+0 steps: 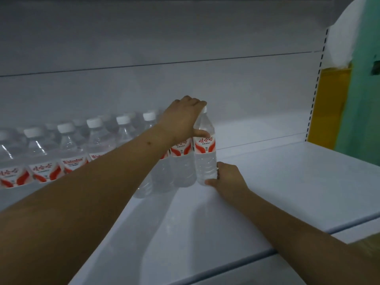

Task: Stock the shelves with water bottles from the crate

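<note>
Upright bottle (205, 153) ends the row (67, 149) on the shelf (287, 182); left hand (183, 118) grips its cap, right hand (228, 177) grips its base.

Bare shelf (287, 182) right of bottles (61, 153)
</note>
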The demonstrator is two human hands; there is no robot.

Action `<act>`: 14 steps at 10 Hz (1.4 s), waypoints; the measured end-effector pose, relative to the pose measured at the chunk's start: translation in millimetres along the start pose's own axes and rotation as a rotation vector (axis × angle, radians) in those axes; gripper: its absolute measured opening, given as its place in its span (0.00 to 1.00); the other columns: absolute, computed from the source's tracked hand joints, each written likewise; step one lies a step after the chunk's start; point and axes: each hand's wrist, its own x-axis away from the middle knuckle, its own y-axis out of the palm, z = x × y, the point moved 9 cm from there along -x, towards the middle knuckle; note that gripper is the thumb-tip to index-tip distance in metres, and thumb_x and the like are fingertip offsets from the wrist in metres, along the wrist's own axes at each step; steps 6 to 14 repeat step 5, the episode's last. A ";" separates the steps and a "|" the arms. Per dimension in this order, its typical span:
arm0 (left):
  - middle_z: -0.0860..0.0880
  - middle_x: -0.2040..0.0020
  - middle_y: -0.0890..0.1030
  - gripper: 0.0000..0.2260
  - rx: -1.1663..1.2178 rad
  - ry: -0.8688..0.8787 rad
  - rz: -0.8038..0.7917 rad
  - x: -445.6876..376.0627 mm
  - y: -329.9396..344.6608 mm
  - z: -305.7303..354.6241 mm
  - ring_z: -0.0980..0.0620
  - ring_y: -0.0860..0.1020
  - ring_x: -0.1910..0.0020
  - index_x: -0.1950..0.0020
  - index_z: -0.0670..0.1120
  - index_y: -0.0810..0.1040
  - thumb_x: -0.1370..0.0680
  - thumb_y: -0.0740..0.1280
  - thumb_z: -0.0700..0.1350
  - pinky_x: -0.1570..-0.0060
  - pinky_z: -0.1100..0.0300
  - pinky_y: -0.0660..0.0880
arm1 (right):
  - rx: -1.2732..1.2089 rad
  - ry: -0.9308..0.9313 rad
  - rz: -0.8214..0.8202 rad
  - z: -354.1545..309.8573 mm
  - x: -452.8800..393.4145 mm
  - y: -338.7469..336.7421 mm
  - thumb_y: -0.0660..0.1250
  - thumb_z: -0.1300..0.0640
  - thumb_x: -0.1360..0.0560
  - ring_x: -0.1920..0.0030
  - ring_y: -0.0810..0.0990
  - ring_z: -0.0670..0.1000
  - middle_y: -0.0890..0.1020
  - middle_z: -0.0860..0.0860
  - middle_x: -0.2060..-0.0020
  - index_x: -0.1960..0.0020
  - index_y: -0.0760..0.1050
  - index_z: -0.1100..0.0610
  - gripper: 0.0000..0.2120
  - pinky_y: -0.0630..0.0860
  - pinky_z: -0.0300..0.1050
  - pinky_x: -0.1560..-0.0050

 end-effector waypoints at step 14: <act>0.43 0.21 0.56 0.50 -0.238 0.002 -0.147 17.7 -1.0 -10.9 0.44 0.56 0.22 0.20 0.44 0.46 0.28 0.71 0.64 0.25 0.50 0.52 | 0.431 0.033 -0.213 5.5 -16.1 31.7 0.73 0.39 0.32 0.39 0.74 0.56 0.73 0.56 0.40 0.30 0.64 0.60 0.41 0.73 0.47 0.40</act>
